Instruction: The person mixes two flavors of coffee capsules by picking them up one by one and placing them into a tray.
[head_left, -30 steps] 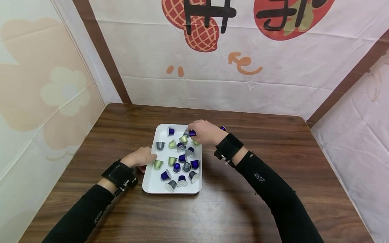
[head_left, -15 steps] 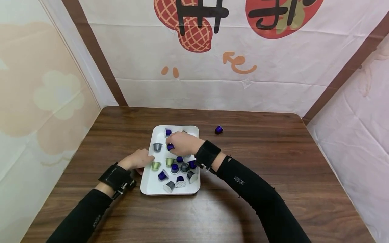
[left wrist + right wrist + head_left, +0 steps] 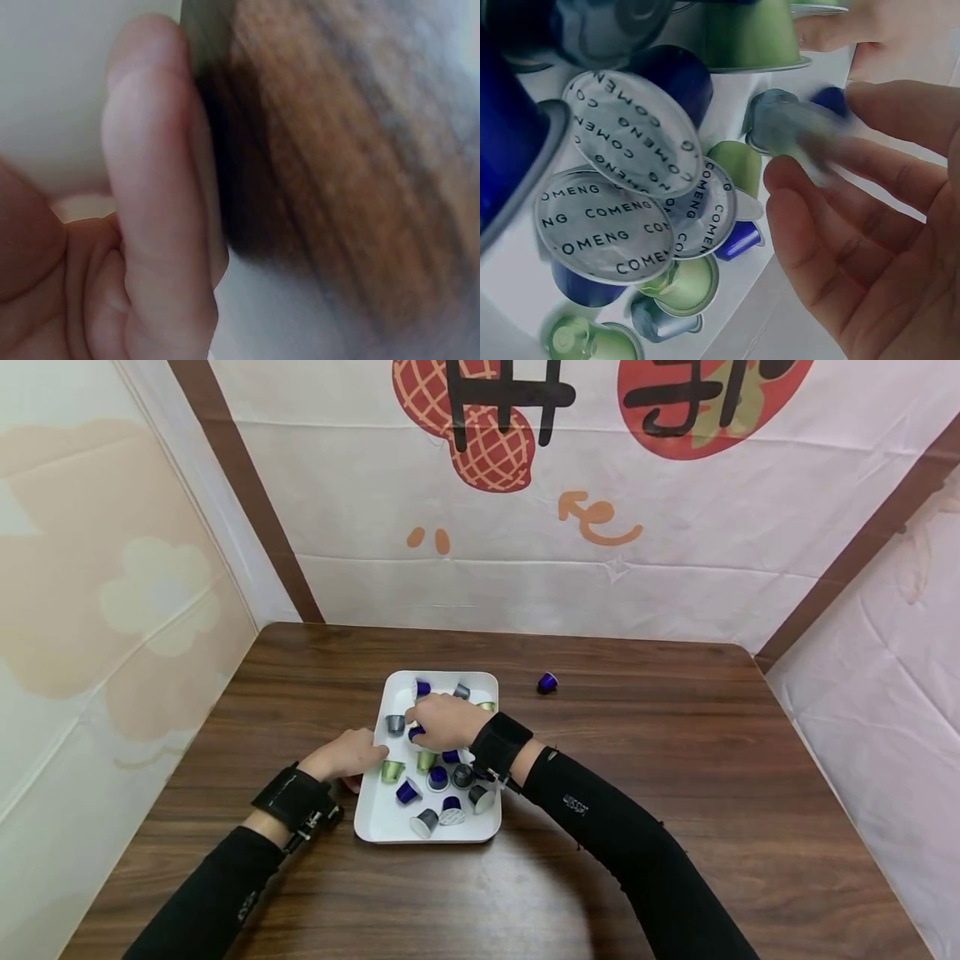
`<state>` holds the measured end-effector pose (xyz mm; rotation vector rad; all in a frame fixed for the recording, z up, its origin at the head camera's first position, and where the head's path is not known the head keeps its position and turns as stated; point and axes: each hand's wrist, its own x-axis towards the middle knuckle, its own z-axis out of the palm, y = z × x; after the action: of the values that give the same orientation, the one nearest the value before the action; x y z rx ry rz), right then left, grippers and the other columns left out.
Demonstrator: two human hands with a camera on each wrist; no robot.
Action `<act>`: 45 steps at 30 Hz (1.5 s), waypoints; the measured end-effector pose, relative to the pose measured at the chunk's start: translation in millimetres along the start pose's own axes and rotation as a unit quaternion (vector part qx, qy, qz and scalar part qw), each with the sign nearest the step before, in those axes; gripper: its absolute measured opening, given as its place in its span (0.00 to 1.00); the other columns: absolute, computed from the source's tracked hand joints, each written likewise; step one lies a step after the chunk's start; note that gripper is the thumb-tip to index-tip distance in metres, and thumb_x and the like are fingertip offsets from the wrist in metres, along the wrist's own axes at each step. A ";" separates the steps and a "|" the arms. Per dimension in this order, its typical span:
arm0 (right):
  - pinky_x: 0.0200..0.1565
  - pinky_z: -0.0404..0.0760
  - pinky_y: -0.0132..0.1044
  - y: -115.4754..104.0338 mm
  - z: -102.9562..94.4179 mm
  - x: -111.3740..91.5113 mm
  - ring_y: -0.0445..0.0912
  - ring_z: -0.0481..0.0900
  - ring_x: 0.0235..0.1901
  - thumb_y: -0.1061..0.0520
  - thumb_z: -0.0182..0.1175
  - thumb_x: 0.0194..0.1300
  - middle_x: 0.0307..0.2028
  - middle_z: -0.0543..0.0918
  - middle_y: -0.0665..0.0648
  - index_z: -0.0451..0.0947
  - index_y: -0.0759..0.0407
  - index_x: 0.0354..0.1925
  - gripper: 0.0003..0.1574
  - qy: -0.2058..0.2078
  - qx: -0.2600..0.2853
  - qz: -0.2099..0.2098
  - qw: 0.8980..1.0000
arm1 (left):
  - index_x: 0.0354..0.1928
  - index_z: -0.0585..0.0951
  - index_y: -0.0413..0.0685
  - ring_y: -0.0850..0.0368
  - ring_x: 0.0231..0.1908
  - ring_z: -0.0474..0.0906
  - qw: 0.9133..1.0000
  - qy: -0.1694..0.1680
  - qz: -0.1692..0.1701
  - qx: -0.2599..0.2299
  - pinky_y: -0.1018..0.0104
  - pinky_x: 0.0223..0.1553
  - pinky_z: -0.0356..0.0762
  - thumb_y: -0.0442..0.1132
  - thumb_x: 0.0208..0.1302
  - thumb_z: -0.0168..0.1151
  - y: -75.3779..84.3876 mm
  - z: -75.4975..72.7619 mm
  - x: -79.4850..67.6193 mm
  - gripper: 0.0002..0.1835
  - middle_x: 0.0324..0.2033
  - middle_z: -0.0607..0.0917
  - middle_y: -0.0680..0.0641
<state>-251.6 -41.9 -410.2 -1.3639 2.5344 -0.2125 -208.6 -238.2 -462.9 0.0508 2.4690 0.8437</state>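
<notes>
A white tray [image 3: 369, 823] holds several coffee capsules in blue, green and grey. My left hand [image 3: 347, 754] pinches the tray's left rim, thumb over the edge; in the left wrist view a finger [image 3: 154, 180] lies along the tray's side above the wood. Over the upper middle of the tray, my right hand [image 3: 448, 720] pinches a blue capsule [image 3: 416, 733] between thumb and fingers. That capsule is blurred in the right wrist view, close to a grey capsule [image 3: 395, 724]. The right hand and wrist hide some of the capsules beneath.
One blue capsule [image 3: 547, 682] lies on the brown wooden table [image 3: 637, 760], right of the tray's far corner. Printed cloth [image 3: 480, 585] hangs behind the table and on both sides.
From the tray's far right edge, my right hand has come left and nearer over the tray, carrying the blue capsule. The left hand stays at the left rim.
</notes>
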 end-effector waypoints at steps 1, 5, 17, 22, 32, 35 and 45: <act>0.41 0.75 0.30 0.8 -0.5 -1.3 0.41 0.74 0.35 0.54 0.55 0.67 0.46 0.80 0.54 0.77 0.59 0.53 0.18 -0.002 0.005 0.002 1.000 | 0.43 0.75 0.31 0.56 0.15 0.79 1.000 -0.001 0.001 0.000 0.63 0.16 0.79 0.40 0.68 0.43 0.7 0.1 0.3 0.17 0.23 0.81 0.43; 0.47 0.76 0.32 6.3 -6.8 -9.5 0.42 0.77 0.42 0.56 0.54 0.68 0.50 0.80 0.57 0.76 0.60 0.55 0.19 0.010 0.012 0.000 1.000 | 0.45 0.74 0.30 0.56 0.15 0.79 1.000 -0.004 0.001 0.005 0.63 0.15 0.79 0.40 0.68 0.44 0.4 0.1 2.4 0.17 0.24 0.81 0.43; 0.40 0.77 0.36 78.0 -23.5 -62.6 0.45 0.75 0.38 0.60 0.55 0.65 0.43 0.78 0.57 0.79 0.62 0.48 0.14 0.094 0.001 0.052 0.994 | 0.41 0.74 0.31 0.56 0.14 0.78 1.000 -0.003 0.002 0.000 0.63 0.15 0.79 0.40 0.68 0.44 -0.4 1.6 0.8 0.16 0.24 0.80 0.42; 0.45 0.76 0.41 113.1 -20.2 -85.6 0.50 0.74 0.41 0.63 0.54 0.64 0.44 0.76 0.60 0.78 0.64 0.51 0.17 0.101 -0.010 0.102 0.990 | 0.40 0.74 0.32 0.56 0.15 0.78 1.000 0.000 0.001 -0.001 0.63 0.16 0.79 0.40 0.68 0.44 -0.3 2.2 0.7 0.16 0.25 0.80 0.42; 0.62 0.64 0.51 157.6 -3.3 -107.4 0.62 0.64 0.61 0.63 0.57 0.63 0.63 0.64 0.67 0.70 0.64 0.61 0.27 0.059 -0.016 0.183 0.981 | 0.40 0.74 0.32 0.55 0.16 0.78 1.000 -0.005 -0.005 0.003 0.64 0.16 0.79 0.40 0.67 0.44 2.3 2.4 0.8 0.15 0.25 0.80 0.42; 0.62 0.65 0.52 163.2 -1.1 -107.1 0.63 0.63 0.62 0.63 0.57 0.64 0.66 0.61 0.66 0.69 0.63 0.62 0.28 0.052 -0.005 0.190 0.980 | 0.40 0.74 0.32 0.55 0.16 0.78 1.000 -0.003 -0.001 0.003 0.64 0.16 0.79 0.40 0.67 0.44 2.3 2.9 1.6 0.15 0.25 0.80 0.43; 0.64 0.62 0.49 169.2 6.6 -103.7 0.58 0.62 0.64 0.61 0.53 0.68 0.67 0.61 0.65 0.65 0.66 0.64 0.27 -0.004 0.011 0.176 0.984 | 0.38 0.75 0.32 0.56 0.14 0.78 1.000 0.000 0.005 0.007 0.63 0.15 0.79 0.40 0.66 0.44 1.5 2.4 2.1 0.16 0.22 0.81 0.43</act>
<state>-329.9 137.7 -442.3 -0.8819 2.7011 -0.1648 -209.4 -235.3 -464.6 0.0676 2.4757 0.8316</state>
